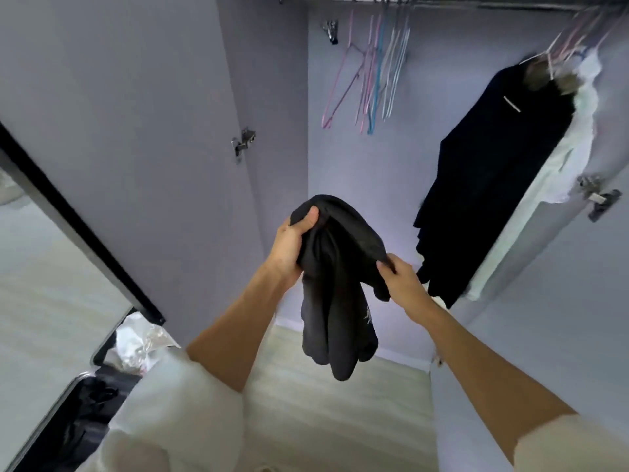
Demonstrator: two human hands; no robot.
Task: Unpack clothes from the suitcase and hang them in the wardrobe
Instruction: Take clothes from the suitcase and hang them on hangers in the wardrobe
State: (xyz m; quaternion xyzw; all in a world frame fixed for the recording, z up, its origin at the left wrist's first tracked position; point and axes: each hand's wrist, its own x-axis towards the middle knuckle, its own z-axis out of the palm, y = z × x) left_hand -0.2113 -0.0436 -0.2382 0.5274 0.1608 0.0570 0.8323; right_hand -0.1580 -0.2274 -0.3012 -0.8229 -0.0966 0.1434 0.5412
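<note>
Gripping a bunched black garment (335, 284) in front of the open wardrobe (357, 158), the left hand (292, 243) clamps its upper left fold, thumb on top, while the right hand (398, 274) pinches its right edge. The cloth hangs down between the forearms above the floor (306, 420). Empty hangers (374, 73) hang on the far rail (442, 0); a dark coat (483, 185) and white clothing (558, 172) hang at right. The suitcase (68, 420) lies open at near left.
</note>
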